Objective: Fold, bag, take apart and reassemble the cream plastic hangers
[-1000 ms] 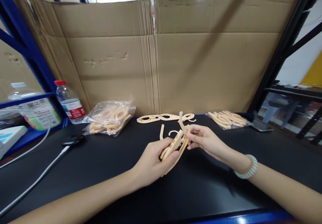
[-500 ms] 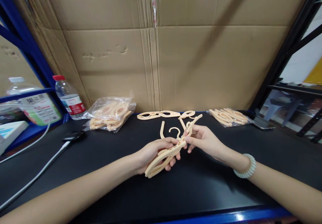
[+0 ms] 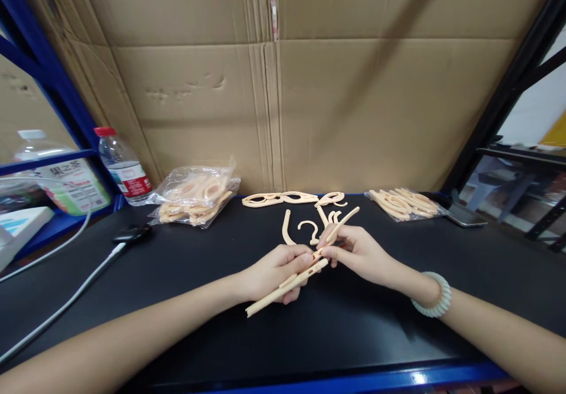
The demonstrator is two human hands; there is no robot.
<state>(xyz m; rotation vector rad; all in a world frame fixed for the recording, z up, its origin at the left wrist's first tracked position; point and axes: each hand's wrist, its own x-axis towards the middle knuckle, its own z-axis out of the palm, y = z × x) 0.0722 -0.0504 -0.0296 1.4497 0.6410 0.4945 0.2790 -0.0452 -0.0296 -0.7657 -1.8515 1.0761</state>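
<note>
My left hand (image 3: 276,270) is closed around a long beige plastic piece (image 3: 269,298), seen nearly edge-on and slanting down to the left. My right hand (image 3: 349,249) pinches a slimmer beige piece (image 3: 347,222) that points up and right. The two pieces meet or overlap between my fingertips; the exact contact is hidden. Just beyond the hands lie a beige hook (image 3: 309,229), a curved strip (image 3: 286,227) and several small curved parts (image 3: 333,216). Behind these rests a row of looped beige pieces (image 3: 280,198).
Bagged beige pieces (image 3: 197,196) lie at the back left, another bag (image 3: 404,203) at the back right beside a phone (image 3: 466,216). A red-capped bottle (image 3: 126,170) and a black device (image 3: 131,234) with a white cable (image 3: 66,308) are left. Cardboard (image 3: 354,105) stands behind.
The piece in my left hand has rotated from showing its open loop to nearly edge-on. The piece in my right hand has tilted lower. The view has shifted slightly.
</note>
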